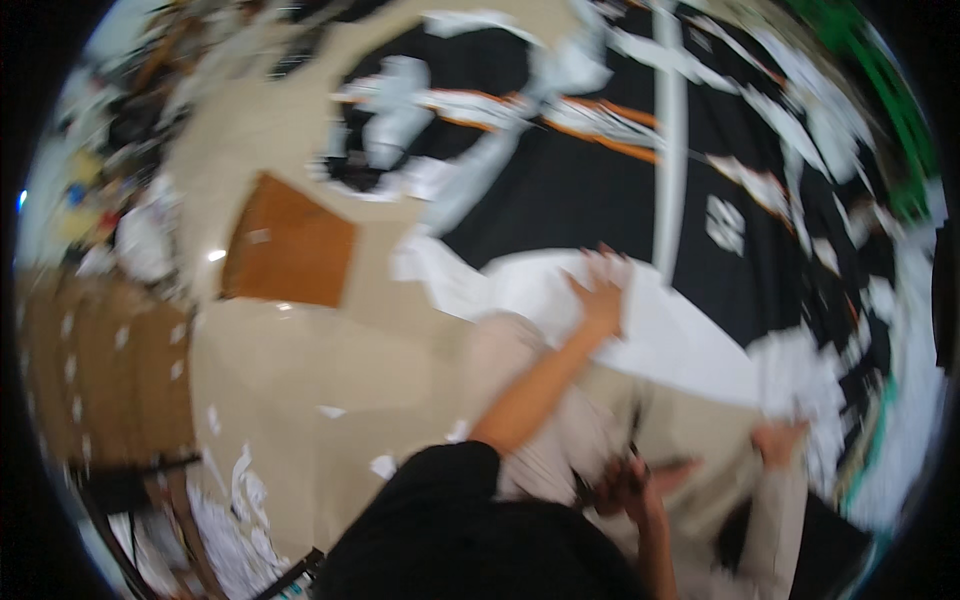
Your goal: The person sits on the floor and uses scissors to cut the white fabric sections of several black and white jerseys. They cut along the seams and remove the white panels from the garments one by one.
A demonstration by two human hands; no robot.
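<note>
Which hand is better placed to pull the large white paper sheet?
Probably left: the left hand rests on the large white paper sheet, while the right hand is back near the body.

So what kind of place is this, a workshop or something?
Probably a craft or sign-making workshop, though the picture is blurred. A big black sheet lies on the floor with torn white paper backing, which the left hand presses. Paper scraps litter the beige floor.
</note>
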